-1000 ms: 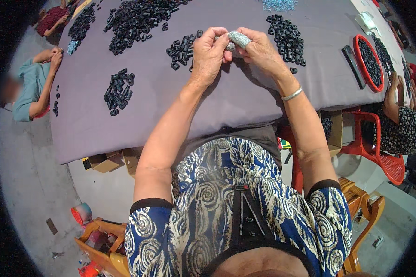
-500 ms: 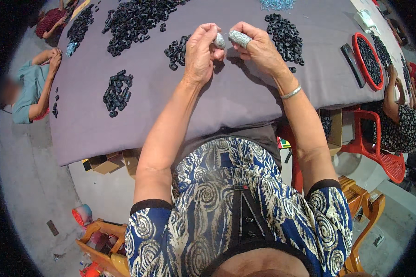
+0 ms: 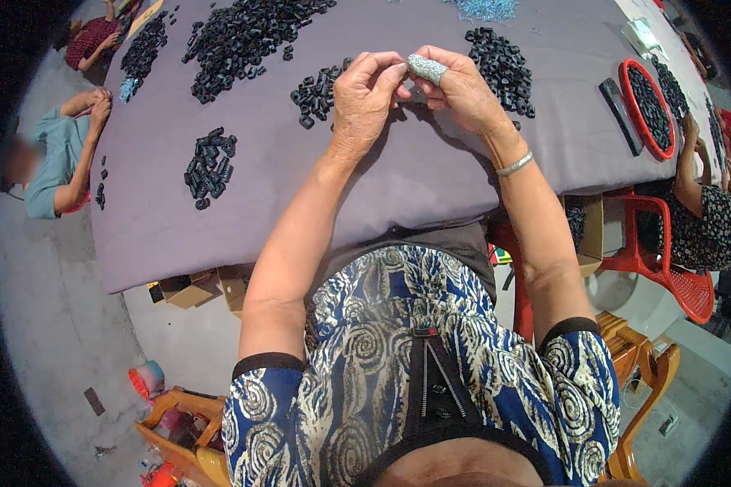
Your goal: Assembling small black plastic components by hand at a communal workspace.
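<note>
Grey cloth [image 3: 430,180] underlies your left hand [image 3: 364,96] and right hand [image 3: 465,91], pinched nearly closed, contents hidden, between black left pile [image 3: 310,96] and right pile [image 3: 503,71].

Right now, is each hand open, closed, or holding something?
Left hand: closed; can't tell if it holds anything.
Right hand: closed; can't tell either.

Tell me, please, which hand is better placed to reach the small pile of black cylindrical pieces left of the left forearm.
Probably the left hand: it is nearer those black pieces, while the right hand is farther away.
</note>
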A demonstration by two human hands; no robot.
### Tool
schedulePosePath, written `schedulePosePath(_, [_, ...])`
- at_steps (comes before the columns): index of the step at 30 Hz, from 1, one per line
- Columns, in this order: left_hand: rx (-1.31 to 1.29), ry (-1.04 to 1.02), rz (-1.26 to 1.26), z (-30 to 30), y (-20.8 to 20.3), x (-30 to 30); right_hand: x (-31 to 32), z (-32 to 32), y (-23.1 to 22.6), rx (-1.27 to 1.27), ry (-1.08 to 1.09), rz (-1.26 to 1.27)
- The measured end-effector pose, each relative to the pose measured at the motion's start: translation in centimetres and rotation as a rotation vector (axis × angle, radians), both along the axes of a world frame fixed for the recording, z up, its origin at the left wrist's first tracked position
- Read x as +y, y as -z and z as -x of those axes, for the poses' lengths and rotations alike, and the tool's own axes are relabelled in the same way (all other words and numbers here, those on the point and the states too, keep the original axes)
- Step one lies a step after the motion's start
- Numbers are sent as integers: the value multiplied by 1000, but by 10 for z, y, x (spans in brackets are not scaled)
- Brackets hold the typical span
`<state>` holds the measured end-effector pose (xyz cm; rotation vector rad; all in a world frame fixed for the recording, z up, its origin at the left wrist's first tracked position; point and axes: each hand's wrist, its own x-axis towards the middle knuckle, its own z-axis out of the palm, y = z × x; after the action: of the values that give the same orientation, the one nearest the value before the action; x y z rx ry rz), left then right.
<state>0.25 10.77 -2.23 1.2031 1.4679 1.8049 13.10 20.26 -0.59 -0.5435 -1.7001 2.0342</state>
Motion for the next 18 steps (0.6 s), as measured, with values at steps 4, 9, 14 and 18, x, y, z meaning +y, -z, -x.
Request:
schedulePosePath(4, [49, -65, 38, -4, -3, -3, -5, 2, -2, -100, 70, -144])
schedulePosePath(9, [-195, 37, 193, 6, -4, -2, -2, 9, 9, -69, 211, -623])
schedulePosePath(14, [-50, -48, 115, 7, -4, -1, 11, 4, 16, -75, 260, -688])
schedulePosePath(18, [-53, -172, 59, 15, -2, 1, 14, -1, 11, -206, 326, -807])
